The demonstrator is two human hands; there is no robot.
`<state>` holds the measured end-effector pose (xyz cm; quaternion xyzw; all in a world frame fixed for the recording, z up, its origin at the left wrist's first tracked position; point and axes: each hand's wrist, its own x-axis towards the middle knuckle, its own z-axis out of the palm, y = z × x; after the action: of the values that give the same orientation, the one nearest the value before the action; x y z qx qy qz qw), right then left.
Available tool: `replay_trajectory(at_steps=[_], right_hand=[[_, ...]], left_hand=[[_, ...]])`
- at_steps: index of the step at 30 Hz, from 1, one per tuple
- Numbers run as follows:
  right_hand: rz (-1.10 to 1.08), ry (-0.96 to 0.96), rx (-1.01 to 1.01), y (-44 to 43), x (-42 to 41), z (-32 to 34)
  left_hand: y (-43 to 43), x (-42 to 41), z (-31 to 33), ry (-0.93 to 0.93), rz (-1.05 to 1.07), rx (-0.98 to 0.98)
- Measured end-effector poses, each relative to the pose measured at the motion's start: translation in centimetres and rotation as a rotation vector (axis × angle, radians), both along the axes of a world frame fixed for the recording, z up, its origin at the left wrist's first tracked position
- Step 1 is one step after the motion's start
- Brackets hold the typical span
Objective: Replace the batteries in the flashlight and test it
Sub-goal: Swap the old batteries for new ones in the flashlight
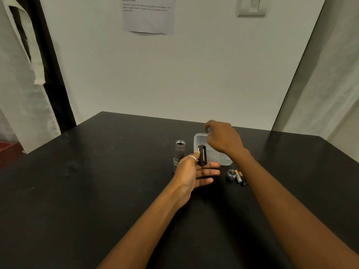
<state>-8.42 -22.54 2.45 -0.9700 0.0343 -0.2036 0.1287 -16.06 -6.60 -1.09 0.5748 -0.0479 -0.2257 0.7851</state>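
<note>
From the head view, the black counter (97, 191) runs up to a white wall. The left hand (191, 172) is palm-up, its grip narrow: thumb and forefinger pinch a black battery holder (202, 155), which stands roughly upright above the outstretched fingers. There is a ring (193, 157) on that hand.

The right hand (223, 140) hovers over a clear plastic box (223, 162) on the counter, its fingers curled and its grip pinching a small dark piece (207, 130) at the fingertips, too small to make out properly.

The flashlight body (179, 150) stands upright on the counter just left of the box, its open threaded end up, partly behind the left hand. Nearer, right of the left hand, the tail cap (231, 175) sits spring-up, with loose batteries (240, 177) lying just beside it.

A printed sheet (148, 14) hangs on the wall.
</note>
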Motion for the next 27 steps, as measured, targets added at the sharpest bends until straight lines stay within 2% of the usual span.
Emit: replay_trajectory(at_steps=[3,6,11,18,27], right_hand=[[0.087,-0.192,0.164,0.9,-3.1,0.4],[0.135,-0.280,0.302,1.3,-6.6,-0.2],[0.149,-0.403,0.331,1.2,-10.0,-2.3],[0.145,-0.472,0.484,2.2,-11.5,-3.3],[0.169,-0.411,0.441,2.9,-11.4,-3.7]], left_hand=[[0.1,0.0,-0.1,0.017,0.009,-0.013],[0.3,0.0,-0.1,0.043,0.018,-0.044],[0.4,0.1,-0.2,0.042,0.028,-0.061],[0.2,0.0,-0.5,-0.010,0.009,-0.060],[0.1,0.0,-0.7,-0.083,-0.017,-0.039]])
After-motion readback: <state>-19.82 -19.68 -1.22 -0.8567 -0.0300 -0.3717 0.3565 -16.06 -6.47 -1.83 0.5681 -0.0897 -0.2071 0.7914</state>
